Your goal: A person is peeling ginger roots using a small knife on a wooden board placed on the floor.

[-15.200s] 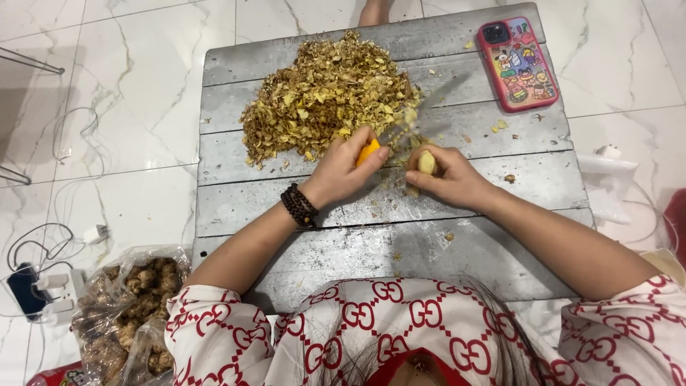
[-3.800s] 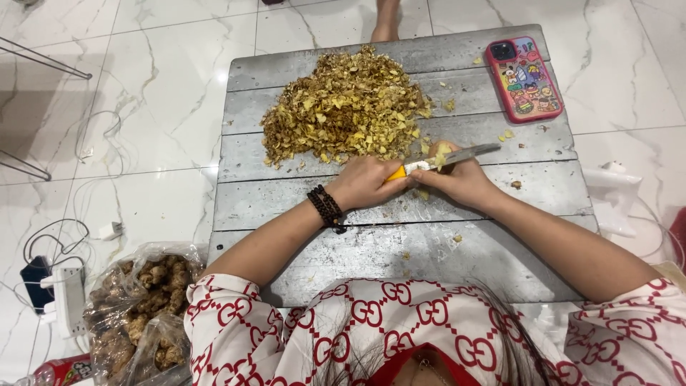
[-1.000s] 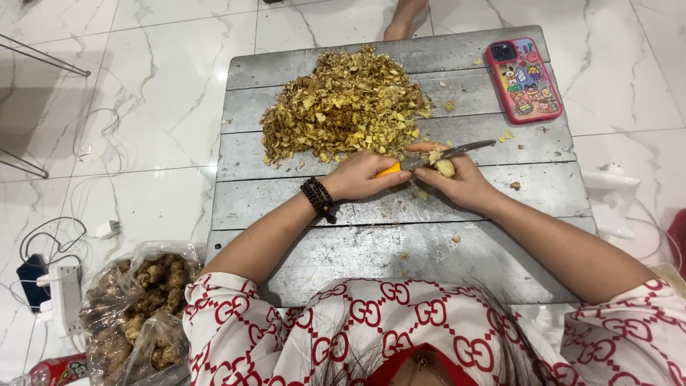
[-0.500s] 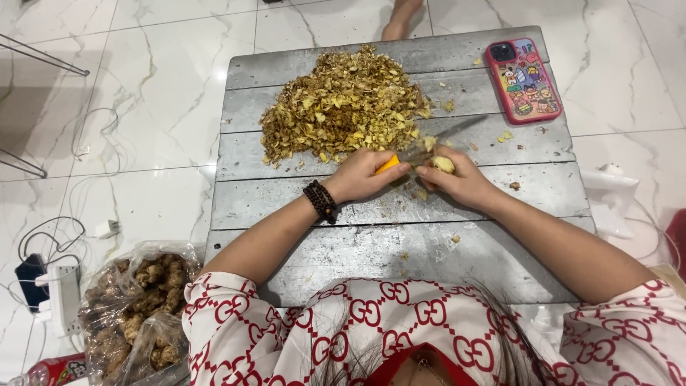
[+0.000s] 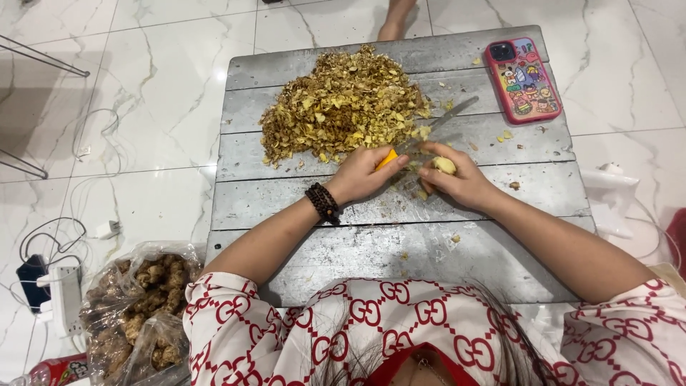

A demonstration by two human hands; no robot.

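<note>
Two bare hands meet near the middle of the grey plank table point(image 5: 286, 207), and the relation that matters lies between them. The left hand point(image 5: 366, 174), with a dark beaded bracelet point(image 5: 323, 203) on its wrist, is closed around the orange handle of a thin-bladed knife point(image 5: 429, 132). The knife's long axis runs from that handle up and to the right, the blade slanting away from the person toward the far right of the table and passing just above the other hand. The right hand point(image 5: 457, 179) is cupped snugly around a small pale-yellow peeled piece of root point(image 5: 444, 165), which sits at its fingertips, just to the right of the knife handle and close under the blade. So the root lies between the two hands, held by the right and faced by the left; the blade's near part appears to be at or just beside it, though actual contact cannot be made out.

Just beyond the hands lies a broad heap of yellow-brown peelings point(image 5: 343, 111), its near edge close to the left knuckles. A red phone in a cartoon-printed case point(image 5: 523, 78) rests well apart at the far right corner, and a clear plastic bag of knobbly brown roots point(image 5: 136, 307) sits on the floor by the person's left.
</note>
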